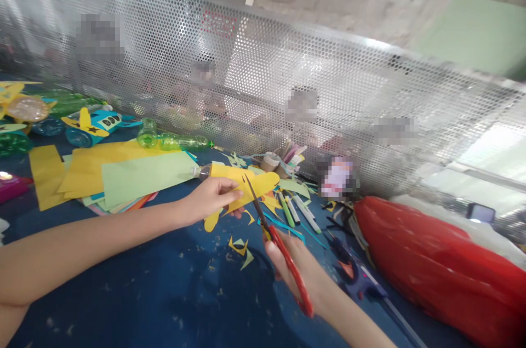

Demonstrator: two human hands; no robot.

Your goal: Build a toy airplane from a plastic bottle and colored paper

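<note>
Fingers of the left hand (pixel 211 194) pinch a yellow paper shape (pixel 242 186), thumb on top and the other fingers curled beneath it, holding it lifted just above the blue table (pixel 164 293). Part of the shape curls down below the hand as a small rounded tab. The right hand (pixel 298 268) is closed through the handles of the red-handled scissors (pixel 279 246), and the blades point up and away from the person, their tips meeting the yellow paper shape near its middle; the blades look nearly together, though how far they are parted cannot be told.

Small yellow and green paper scraps (pixel 240 249) lie on the table between the two hands. Behind the left hand sits a stack of coloured paper sheets (pixel 123 172), with a pale green sheet on top of yellow ones. Near the far edge lie green plastic bottles (pixel 176 141) and a bottle aeroplane (pixel 92 126) in blue and yellow. Several marker pens (pixel 298 211) lie just right of the shape, and a red plastic bag (pixel 435 266) fills the right side. A perforated metal screen (pixel 267 74) stands along the back of the table.
</note>
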